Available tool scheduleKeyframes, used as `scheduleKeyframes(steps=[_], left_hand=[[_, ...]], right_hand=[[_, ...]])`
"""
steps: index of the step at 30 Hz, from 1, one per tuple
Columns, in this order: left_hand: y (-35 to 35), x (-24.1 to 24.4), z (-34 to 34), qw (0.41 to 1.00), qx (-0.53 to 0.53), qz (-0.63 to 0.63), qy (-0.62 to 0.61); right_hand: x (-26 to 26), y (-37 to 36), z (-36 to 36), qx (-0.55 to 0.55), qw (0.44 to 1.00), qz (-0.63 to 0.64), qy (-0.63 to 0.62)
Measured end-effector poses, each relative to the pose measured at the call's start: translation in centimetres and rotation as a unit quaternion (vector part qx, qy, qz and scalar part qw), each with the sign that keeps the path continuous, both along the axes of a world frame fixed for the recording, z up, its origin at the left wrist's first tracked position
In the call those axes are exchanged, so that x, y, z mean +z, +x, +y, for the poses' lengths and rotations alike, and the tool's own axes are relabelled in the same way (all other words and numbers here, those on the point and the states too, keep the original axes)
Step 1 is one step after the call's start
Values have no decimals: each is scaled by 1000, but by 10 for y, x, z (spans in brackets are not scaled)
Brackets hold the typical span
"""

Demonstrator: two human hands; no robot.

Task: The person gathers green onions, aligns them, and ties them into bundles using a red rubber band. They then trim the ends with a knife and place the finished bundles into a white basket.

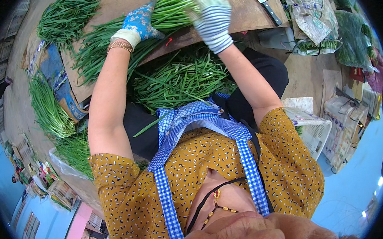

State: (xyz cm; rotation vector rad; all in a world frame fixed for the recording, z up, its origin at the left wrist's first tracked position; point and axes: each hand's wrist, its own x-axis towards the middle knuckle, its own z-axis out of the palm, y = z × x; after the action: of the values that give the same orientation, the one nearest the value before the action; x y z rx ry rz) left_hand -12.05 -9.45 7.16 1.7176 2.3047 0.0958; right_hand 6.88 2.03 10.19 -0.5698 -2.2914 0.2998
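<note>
On the wooden board (244, 14) lies a bundle of garlic chives (175, 8), its pale stems pointing right and its leaves spreading left. My left hand (139, 22), in a blue floral glove, holds the bundle around its middle. At the stem ends is my right hand (214, 21), in a striped knit glove. Its fingers are blurred, so whether they grip any stems is unclear. Below the board's near edge, a heap of loose green leaves (182, 80) lies in front of my blue checked apron (191, 114).
A kitchen knife (265, 5) with a black handle lies at the board's right. More chives (68, 20) rest at the far left, with another bunch (51, 108) beside a blue patterned surface (55, 73). Wrapped bundles (315, 13) and a white plastic basket (314, 135) stand to my right.
</note>
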Motion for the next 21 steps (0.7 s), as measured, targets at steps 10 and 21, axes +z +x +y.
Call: scheduleKeyframes(steps=[10, 21], left_hand=[[13, 5, 0, 999, 17, 24, 22], [-2, -13, 8, 999, 37, -22, -13]], right_hand=[[-31, -59, 20, 82, 995, -62, -10], [-22, 6, 56, 46, 999, 11, -19]])
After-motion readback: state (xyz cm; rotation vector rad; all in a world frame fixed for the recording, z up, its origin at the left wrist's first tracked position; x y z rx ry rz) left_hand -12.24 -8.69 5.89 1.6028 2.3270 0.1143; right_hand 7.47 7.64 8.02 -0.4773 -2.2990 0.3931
